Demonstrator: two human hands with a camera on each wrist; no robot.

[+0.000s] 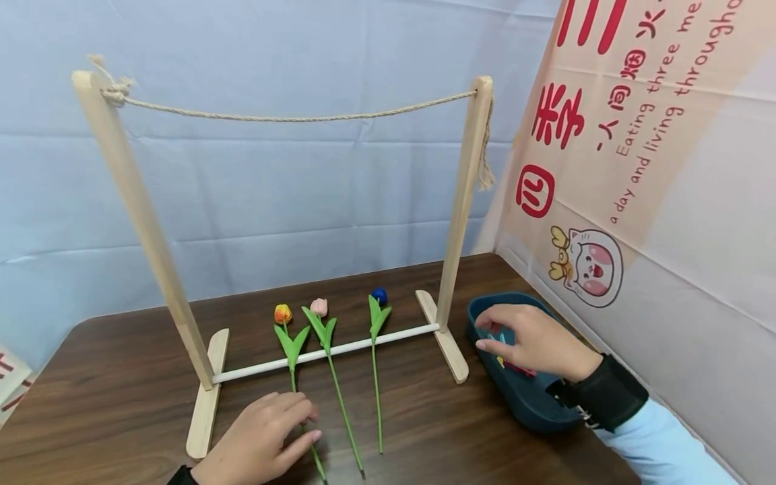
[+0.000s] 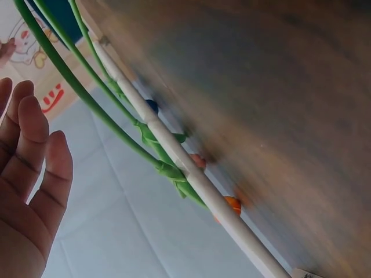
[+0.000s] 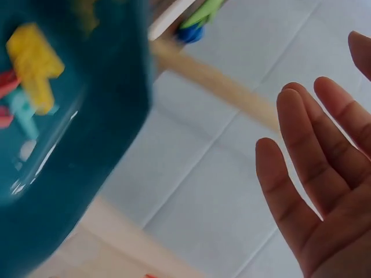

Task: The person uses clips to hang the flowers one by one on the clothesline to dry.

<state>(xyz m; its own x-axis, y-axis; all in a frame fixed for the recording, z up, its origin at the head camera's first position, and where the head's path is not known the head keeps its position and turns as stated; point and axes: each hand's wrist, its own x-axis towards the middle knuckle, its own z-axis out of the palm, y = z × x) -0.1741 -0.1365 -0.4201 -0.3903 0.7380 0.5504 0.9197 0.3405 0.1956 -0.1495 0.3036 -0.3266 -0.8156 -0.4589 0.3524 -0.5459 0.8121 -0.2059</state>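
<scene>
On the surface, a wooden frame with a bare rope. At 6 o'clock, three tulips lie unhung. At 4 o'clock, right hand, fingers straight, reaches over the clips in the tray; left hand rests flat on the orange tulip's stem.

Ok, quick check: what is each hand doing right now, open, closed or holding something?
Left hand: open, fingers resting by the orange tulip stem, gripping nothing.
Right hand: open, over the blue tray, holding nothing.
</scene>
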